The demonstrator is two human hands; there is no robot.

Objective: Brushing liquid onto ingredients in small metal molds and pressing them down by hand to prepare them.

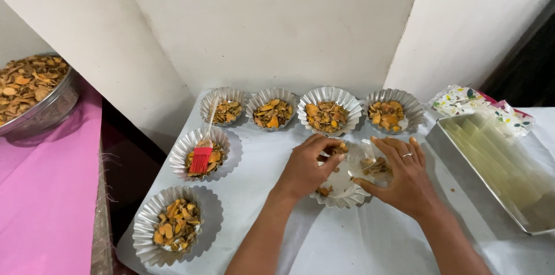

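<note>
My left hand (309, 166) pinches a few dried orange-brown slices (337, 149) above a fluted foil cup (342, 193) on the white table. Beside it, my right hand (402, 177) holds a small clear plastic bag (373, 165) with some slices inside, its mouth turned towards the left hand. A ring is on one right finger. The cup under the hands holds only a few slices.
Several filled foil cups stand in a row at the back (328, 110) and down the left (173, 226); one carries a red silicone brush (202, 156). A metal tray (442, 142) of clear bags sits right. A steel bowl (43, 114) of slices rests on pink cloth, left.
</note>
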